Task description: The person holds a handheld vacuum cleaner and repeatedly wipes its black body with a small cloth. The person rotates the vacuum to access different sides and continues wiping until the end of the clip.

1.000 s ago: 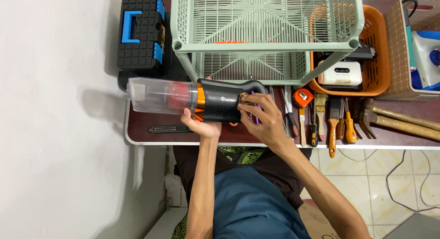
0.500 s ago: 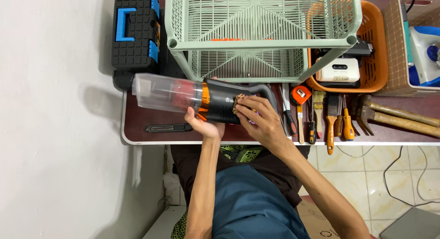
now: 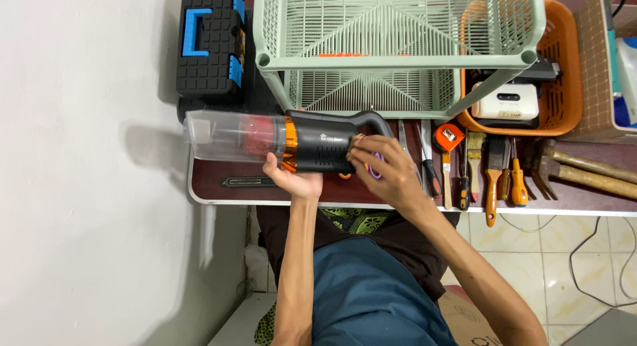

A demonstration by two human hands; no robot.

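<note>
The person holds a handheld vacuum (image 3: 292, 139) level just above the bench (image 3: 584, 193), in front of a pale green wire rack (image 3: 398, 47). The left hand (image 3: 292, 180) has its grip clenched under the vacuum's orange collar; the right hand (image 3: 385, 173) grasps the black body by the handle. Hand tools (image 3: 491, 173) lie to the right, and a black toolbox (image 3: 209, 44) sits at the far left.

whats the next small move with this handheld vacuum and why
Probably keep the left hand cupped under the handheld vacuum near its orange ring, and let the right hand work on the rear of the black body. Its fingertips already sit there, and the clear dust cup juts out unsupported past the table edge.
</note>
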